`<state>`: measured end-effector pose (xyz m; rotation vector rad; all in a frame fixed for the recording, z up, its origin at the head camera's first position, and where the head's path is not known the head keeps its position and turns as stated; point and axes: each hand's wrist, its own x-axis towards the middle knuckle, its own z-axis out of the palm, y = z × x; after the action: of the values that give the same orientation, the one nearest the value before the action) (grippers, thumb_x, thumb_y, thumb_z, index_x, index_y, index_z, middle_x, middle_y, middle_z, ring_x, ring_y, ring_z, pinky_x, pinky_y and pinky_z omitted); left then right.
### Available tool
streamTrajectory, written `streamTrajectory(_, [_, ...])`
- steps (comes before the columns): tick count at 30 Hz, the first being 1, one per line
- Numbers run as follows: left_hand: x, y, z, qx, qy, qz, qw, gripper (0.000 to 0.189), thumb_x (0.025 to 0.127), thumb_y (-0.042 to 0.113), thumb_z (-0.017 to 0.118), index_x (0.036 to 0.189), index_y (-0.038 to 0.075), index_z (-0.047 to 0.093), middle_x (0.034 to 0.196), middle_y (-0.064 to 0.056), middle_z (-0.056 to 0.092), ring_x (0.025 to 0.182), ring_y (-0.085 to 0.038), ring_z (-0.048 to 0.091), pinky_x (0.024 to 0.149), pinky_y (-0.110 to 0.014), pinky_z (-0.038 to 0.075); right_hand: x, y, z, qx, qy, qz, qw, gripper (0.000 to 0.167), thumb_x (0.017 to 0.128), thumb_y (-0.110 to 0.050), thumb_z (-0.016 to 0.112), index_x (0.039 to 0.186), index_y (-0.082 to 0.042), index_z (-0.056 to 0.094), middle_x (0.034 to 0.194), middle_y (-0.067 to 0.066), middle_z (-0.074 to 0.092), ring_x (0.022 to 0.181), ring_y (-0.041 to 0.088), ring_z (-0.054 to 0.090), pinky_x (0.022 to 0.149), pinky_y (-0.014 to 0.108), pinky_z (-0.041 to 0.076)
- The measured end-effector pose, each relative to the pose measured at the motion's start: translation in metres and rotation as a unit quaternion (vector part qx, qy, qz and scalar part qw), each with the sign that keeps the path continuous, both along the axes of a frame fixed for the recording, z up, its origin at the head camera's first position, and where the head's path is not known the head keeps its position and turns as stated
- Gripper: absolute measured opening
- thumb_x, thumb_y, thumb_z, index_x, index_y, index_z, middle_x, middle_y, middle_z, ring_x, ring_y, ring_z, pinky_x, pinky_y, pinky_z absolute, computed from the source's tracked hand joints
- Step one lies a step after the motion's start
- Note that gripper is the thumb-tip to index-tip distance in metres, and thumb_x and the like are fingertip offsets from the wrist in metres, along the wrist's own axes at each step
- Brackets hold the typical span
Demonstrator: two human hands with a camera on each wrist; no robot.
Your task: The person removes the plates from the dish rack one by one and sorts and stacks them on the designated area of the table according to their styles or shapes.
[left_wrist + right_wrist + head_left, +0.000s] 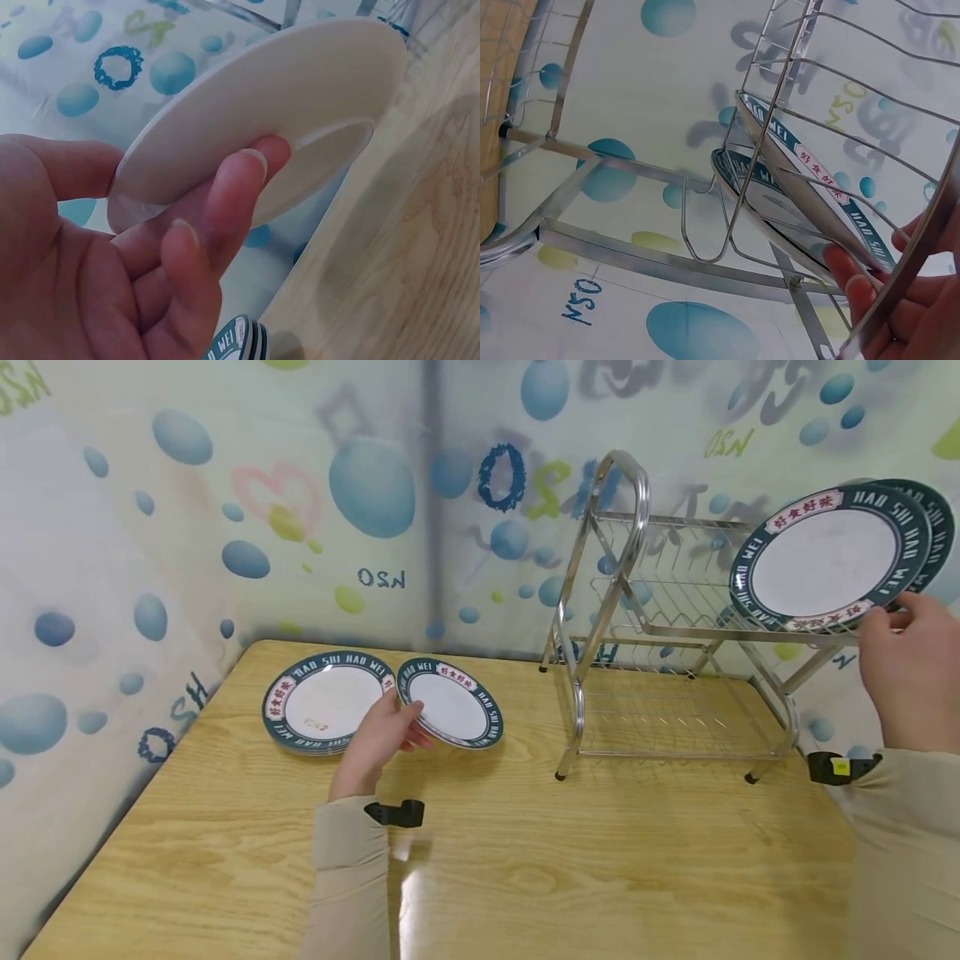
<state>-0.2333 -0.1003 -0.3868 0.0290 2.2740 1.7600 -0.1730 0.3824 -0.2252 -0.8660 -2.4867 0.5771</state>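
Note:
My left hand [378, 735] pinches a white plate [450, 703] with a dark green lettered rim, thumb on top and fingers beneath. The left wrist view shows this plate's white underside [322, 82] tilted above the wooden table. Just left of it lies a stack of matching plates [330, 700]. My right hand [911, 668] holds the lower right edge of another such plate [825, 564], which leans in the upper tier of a metal dish rack [641, 514]. Behind that plate stands a second one [941, 531]. Seen from the right wrist, the fingers [844, 270] curl at the plate's edge among the wires.
The rack's lower tier [675, 752] is a wire shelf close over the wooden table [525, 877]. Black feet support the rack. A patterned curtain [465, 485] hangs right behind the table and along its left side.

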Motion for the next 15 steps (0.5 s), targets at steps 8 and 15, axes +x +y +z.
streamTrajectory(8, [-0.0022,0.0019,-0.0032,0.006,-0.011,-0.009,0.9999,0.030,0.094,0.029,0.040,0.117,0.011,0.041,0.088,-0.019,0.063,0.082,-0.035,0.061,0.070,-0.037,0.045,-0.0039,0.0025,0.0025,0.030,0.004,0.017,0.9994,0.053,0.092,-0.030,0.025,0.139,-0.005,0.028,0.122,0.024,0.042,0.083,0.037,0.042,0.052,0.035,0.034])
streamTrajectory(15, [-0.0048,0.0019,-0.0077,0.004,-0.016,-0.009,0.9998,0.027,0.095,0.030,0.040,0.114,0.011,0.042,0.082,-0.015,0.065,0.080,-0.033,0.062,0.075,-0.042,0.044,-0.0058,-0.0005,0.0054,0.048,0.016,0.030,0.9983,0.051,0.092,-0.027,0.027,0.136,-0.002,0.032,0.115,0.023,0.046,0.078,0.033,0.043,0.048,0.029,0.033])
